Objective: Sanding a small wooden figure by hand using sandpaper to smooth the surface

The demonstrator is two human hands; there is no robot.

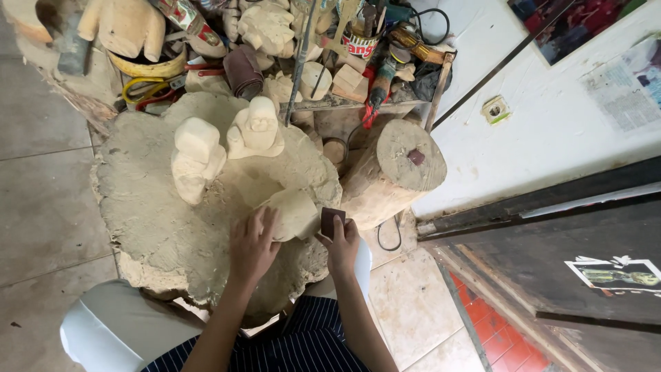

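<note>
Basically a big dusty stump slab [151, 207] serves as the work surface. Two pale rough-carved wooden figures [196, 162] [256, 129] stand upright near its far edge, just beside each other. A log stool [396, 172] sits off the slab's right edge, a small dark square patch on its top. Beyond the far edge: a cluttered shelf with more wood blanks, a red-and-white tin [359, 45] of tools, a red-handled power tool [377, 89]. White wall on the right carries a square socket plate [496, 110] and a pinned printed paper sheet [630, 86].

Left hand [251, 244] lies flat, fingers spread, pressing a pale wood block [292, 212] at the slab's near right edge. Right hand [342, 242] is closed, pinching a dark brown piece of sandpaper [332, 220] against the block's right side.
</note>
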